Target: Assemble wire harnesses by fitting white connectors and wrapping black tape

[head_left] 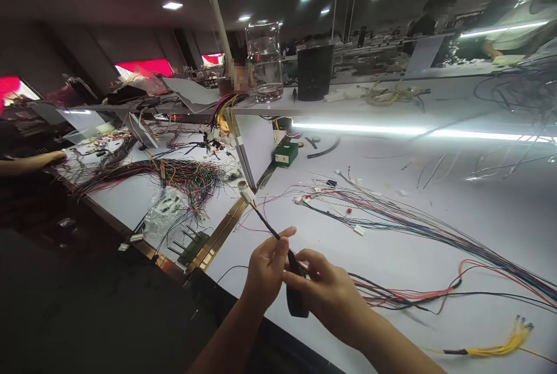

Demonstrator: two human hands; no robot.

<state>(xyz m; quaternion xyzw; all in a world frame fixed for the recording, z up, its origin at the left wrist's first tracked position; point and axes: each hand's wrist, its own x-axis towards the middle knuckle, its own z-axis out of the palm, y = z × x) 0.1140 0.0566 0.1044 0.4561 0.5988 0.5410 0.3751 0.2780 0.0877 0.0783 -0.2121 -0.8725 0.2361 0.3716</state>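
My left hand [266, 268] is closed in a pinch on a thin black-wrapped wire bundle [266, 225] that runs up and left to a white connector [247, 193]. My right hand [324, 290] is closed just to its right, holding a black roll of tape [296, 303] against the same bundle. From the hands, red and black wires [409, 294] trail right across the white table [391, 258]. Both hands hover over the table's near edge.
A long multicoloured harness [404, 217] with white connectors crosses the table. Yellow-tipped wires [500, 346] lie at near right, a green box [286, 154] at the back. The left bench holds tangled wires [174, 174] and another person's hand [47, 159]. A glass jar [264, 61] stands on the shelf.
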